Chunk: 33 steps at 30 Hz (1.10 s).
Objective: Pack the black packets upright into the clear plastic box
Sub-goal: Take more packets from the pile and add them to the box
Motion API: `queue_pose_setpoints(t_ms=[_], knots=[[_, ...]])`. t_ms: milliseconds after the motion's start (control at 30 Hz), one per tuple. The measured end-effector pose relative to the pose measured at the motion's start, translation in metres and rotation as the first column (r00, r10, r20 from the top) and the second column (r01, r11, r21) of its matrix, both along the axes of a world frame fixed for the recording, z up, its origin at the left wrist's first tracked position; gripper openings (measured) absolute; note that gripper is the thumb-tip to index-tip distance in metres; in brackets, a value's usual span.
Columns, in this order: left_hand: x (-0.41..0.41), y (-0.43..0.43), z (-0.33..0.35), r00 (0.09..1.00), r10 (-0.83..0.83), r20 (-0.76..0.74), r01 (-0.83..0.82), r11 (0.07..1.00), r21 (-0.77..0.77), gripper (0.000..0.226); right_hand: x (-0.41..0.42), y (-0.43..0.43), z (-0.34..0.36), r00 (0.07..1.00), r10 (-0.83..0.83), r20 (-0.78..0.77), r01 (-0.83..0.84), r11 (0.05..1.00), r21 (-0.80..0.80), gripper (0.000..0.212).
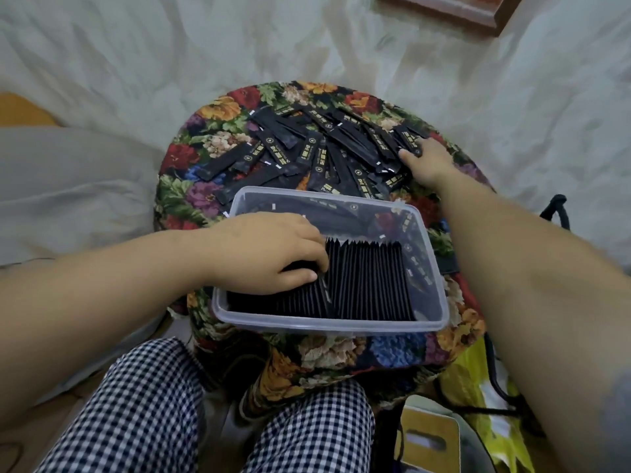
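A round stool [211,196], covered in dark floral cloth, is seen from above. A clear box [327,326] is set on it toward 6 o'clock, its near rim close to the stool's edge. It is part filled with a row of upright packets [368,281]. Loose packets [307,148] are strewn flat across the top from 10 to 2 o'clock, overlapping one another. Some are tucked against the box's far wall.

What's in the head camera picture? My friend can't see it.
A person's left hand grips upright black packets standing in a row in a clear plastic box, while the right hand reaches into loose packets heaped on a flowery cushion.
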<state>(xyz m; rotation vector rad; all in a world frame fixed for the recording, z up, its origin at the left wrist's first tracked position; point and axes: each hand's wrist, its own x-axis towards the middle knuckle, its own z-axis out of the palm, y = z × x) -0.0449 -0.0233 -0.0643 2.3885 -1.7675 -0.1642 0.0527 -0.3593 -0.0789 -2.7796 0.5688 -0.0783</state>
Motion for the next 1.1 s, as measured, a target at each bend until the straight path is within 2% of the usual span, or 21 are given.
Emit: queue_pose_setpoints(t_ms=[133,467,600,667,767,900,967,1033,1100], knots=[[-0.002,0.001,-0.005,1.0,-0.011,0.013,0.012,0.995,-0.095,0.048,0.02,-0.008,-0.015,0.995,0.034,-0.089,-0.037,0.999,-0.038,0.068],[-0.005,0.002,-0.003,1.0,0.018,-0.007,-0.018,0.999,-0.039,0.052,-0.043,0.003,-0.025,0.98,0.198,-0.033,-0.199,0.98,-0.012,0.057],[-0.006,0.002,-0.001,0.999,0.027,-0.021,-0.027,1.0,-0.001,0.059,-0.074,0.0,-0.026,0.975,0.221,-0.037,-0.218,0.973,0.079,0.056],[-0.006,0.001,0.0,1.0,0.022,-0.019,-0.022,1.0,-0.005,0.057,-0.079,0.002,-0.02,0.984,0.179,0.021,-0.18,0.975,0.134,0.06],[-0.005,0.0,0.0,0.999,0.032,-0.016,-0.031,0.999,0.034,0.038,-0.071,0.01,-0.01,0.992,0.105,0.075,-0.116,0.982,0.15,0.08],[-0.007,0.0,0.004,0.998,0.049,-0.026,-0.048,0.998,0.036,0.035,-0.045,0.027,-0.003,0.991,0.112,-0.077,-0.093,0.971,0.219,0.104],[-0.007,0.001,0.004,0.998,0.053,-0.018,-0.052,0.997,0.06,0.031,-0.036,0.033,-0.006,0.978,0.147,-0.147,-0.128,0.983,0.132,0.113],[-0.007,0.0,0.004,0.998,0.057,-0.006,-0.056,0.995,0.085,0.031,-0.029,0.032,-0.009,0.986,0.121,-0.112,-0.115,0.992,0.06,0.109],[-0.007,0.0,0.003,0.999,0.054,-0.004,-0.053,0.995,0.087,0.032,-0.026,0.026,-0.011,0.997,0.073,-0.04,-0.07,0.994,0.079,0.095]])
